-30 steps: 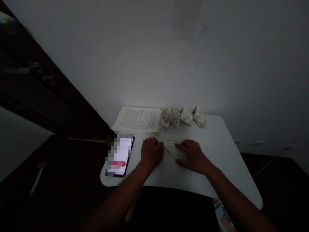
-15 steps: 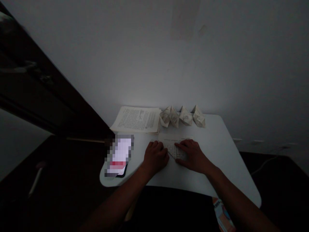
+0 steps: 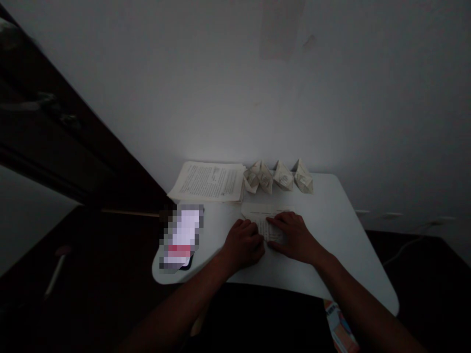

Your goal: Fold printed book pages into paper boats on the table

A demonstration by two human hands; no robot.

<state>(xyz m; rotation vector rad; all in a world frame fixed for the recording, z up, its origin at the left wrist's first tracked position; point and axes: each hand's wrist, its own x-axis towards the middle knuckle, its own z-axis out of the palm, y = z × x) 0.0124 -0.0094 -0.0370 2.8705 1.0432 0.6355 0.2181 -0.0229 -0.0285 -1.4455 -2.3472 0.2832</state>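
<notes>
A sheet of printed paper (image 3: 265,229), partly folded with a slanting edge, lies on the white table (image 3: 353,255) between my hands. My left hand (image 3: 245,245) is closed on the paper's left side, its fingers curled and knuckles up; the fingertips are hidden. From the right, my right hand (image 3: 292,235) rests flat on the same sheet, index finger and thumb stretched out and apart. Part of the paper is covered by both hands.
Behind the sheet stands a row of several folded paper shapes (image 3: 283,177). Left of them lies a stack of printed pages (image 3: 209,182). A phone (image 3: 184,235) with a lit, blurred screen is near the table's left edge. The wall (image 3: 235,98) rises behind.
My left hand has slid to the right and slightly toward me along the paper's folded edge, closer to my right hand. My right hand has stayed in place.
</notes>
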